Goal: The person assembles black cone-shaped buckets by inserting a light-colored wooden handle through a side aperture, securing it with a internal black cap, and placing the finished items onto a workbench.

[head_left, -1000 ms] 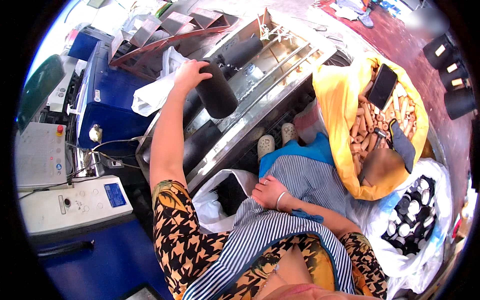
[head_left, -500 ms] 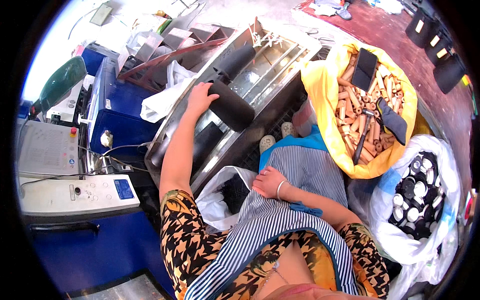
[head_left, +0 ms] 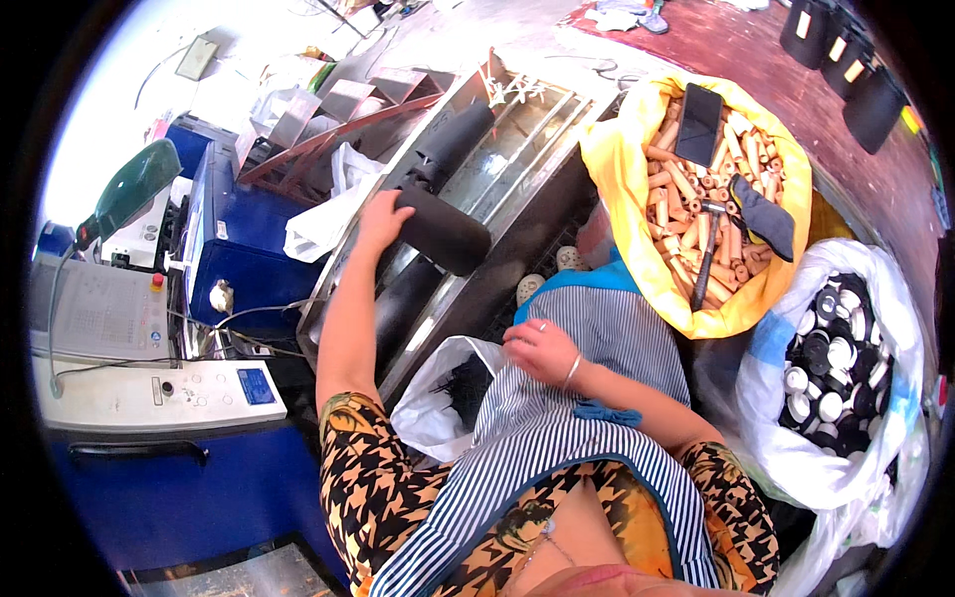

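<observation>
My left hand (head_left: 382,221) is closed around the left end of a matte black cylinder (head_left: 446,235), which lies tilted across the long metal trough (head_left: 403,353). Most of those fingers are hidden behind the cylinder's end. Beyond it, another black cylinder (head_left: 456,144) lies along the trough, and dark cylindrical shapes sit lower in it. My right hand (head_left: 540,350), a ring on one finger, hovers or rests at the striped apron (head_left: 617,328) over my lap. Its fingers are loosely extended and hold nothing.
To the right stands a yellow sack (head_left: 607,159) of tan tubes, with a phone (head_left: 699,124) and hammer (head_left: 707,254) on top. Nearer is a white bag (head_left: 766,398) of black and white caps. A blue machine (head_left: 249,249) with a control panel (head_left: 129,383) stands left.
The view has shifted slightly. My left hand and the black cylinder have moved a little left within it. My right hand has lifted slightly, its fingers less flat against the apron.
</observation>
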`<act>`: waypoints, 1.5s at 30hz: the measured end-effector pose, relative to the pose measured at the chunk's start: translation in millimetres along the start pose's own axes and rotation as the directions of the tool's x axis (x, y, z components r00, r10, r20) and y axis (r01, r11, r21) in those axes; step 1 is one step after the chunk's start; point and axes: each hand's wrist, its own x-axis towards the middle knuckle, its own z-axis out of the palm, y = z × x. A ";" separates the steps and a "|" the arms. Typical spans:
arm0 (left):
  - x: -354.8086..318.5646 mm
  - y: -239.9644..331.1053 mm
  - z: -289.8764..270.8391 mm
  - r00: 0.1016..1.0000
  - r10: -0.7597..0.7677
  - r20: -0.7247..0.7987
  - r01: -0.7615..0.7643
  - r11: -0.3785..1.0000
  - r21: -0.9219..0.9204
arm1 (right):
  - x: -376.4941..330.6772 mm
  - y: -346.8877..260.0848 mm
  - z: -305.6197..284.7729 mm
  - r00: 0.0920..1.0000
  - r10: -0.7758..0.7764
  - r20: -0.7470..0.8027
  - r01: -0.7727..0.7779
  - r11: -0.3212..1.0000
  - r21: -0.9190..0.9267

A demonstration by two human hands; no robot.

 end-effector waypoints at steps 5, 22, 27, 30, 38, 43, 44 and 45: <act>0.7 20.5 -42.5 0.971 0.107 -0.214 -0.117 0.992 -0.037 | -10.9 12.5 -93.8 0.974 0.055 -0.218 -0.095 0.979 -0.180; -38.4 11.9 -28.0 0.979 0.197 -0.055 -0.198 0.980 -0.006 | -87.8 107.9 -352.7 0.880 0.449 -0.157 -0.287 0.238 -0.928; -54.5 16.0 -12.8 0.944 0.325 -0.058 -0.325 0.946 0.009 | -95.0 134.1 -377.2 0.722 0.548 -0.423 -0.623 0.247 -0.742; -42.0 30.0 -18.0 0.910 0.388 -0.143 -0.384 0.922 0.055 | -105.7 140.9 -397.4 0.373 0.576 -0.728 -0.864 0.502 -0.045; -43.9 44.3 -8.2 0.950 0.305 -0.072 -0.309 0.949 -0.062 | 48.8 52.0 -206.3 0.413 0.904 0.110 -0.220 -0.019 0.975; -62.5 70.3 -15.8 0.859 0.508 -0.061 -0.511 0.852 -0.112 | 119.2 77.1 -32.6 0.565 0.812 0.146 -0.077 -0.124 0.989; -64.0 76.3 -18.0 0.850 0.525 -0.040 -0.526 0.844 -0.108 | 135.4 82.6 -10.2 0.563 0.819 0.115 -0.149 -0.037 0.988; -67.5 78.9 -17.9 0.850 0.525 -0.050 -0.527 0.846 -0.076 | 149.7 83.2 8.3 0.656 0.751 -0.081 -0.222 0.294 0.930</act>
